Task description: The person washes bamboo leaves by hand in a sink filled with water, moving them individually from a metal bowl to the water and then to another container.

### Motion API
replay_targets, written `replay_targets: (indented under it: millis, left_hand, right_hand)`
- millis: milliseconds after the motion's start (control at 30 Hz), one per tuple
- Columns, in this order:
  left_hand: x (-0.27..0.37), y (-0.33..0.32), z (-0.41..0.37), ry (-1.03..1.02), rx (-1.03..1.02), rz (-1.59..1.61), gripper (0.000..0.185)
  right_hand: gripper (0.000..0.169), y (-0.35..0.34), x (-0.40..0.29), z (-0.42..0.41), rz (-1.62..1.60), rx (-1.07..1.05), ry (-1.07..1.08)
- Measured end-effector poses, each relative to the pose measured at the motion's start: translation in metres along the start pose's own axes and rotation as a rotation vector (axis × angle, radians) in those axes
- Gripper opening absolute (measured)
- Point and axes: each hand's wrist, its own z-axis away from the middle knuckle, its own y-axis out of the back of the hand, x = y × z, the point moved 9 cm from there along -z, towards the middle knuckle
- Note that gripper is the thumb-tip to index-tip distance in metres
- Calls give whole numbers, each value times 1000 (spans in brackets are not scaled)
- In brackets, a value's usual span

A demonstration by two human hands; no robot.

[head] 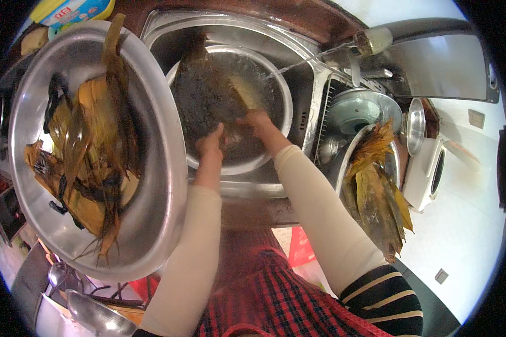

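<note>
A round metal basin (pixel 287 99) stands in the stainless steel sink (pixel 301 166) with dark water in it. Broad brown leaves (pixel 194 71), blurred, lie in the water, and one reaches over the far rim. My right hand (pixel 257 121) grips the near end of a leaf with a paler strip (pixel 245 93). Just left of it, my left hand (pixel 211 144) is at the same leaves, thumb up; its fingers are partly hidden. Water runs from the faucet (pixel 374 41) at the upper right into the basin.
At left, a large metal bowl (pixel 162 139) holds wet brown leaves (pixel 97 126) and dark strips. A bundle of leaves (pixel 371 202) rests over a metal container at right. Behind it are a glass pot lid (pixel 358 110) and a metal bowl (pixel 415 126). A ladle (pixel 57 274) lies lower left.
</note>
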Motion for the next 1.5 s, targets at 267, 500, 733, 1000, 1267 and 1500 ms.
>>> replay_targets:
  millis: [267,500,733,1000,1267,1500]
  left_hand:
    - [-21,15,-61,152,-238,39,25]
    - [-16,-2,-30,91,-207,-189,21]
    - [-13,16,-37,293,-237,131,29]
    - [-33,-1,-57,160,-281,-144,27]
    - [-31,-31,-20,264,-396,-275,19]
    - [-7,18,-40,23,-169,-221,26]
  right_hand:
    - [33,-25,-111,66,-816,-73,-591]
    - [38,-21,-85,18,114,-53,-188]
    - [48,-21,-92,35,-842,19,-442]
    - [38,-22,-81,33,-821,-3,-389]
    - [35,-7,9,-6,-321,139,-381]
    - [40,-52,-73,35,-1006,-220,-528]
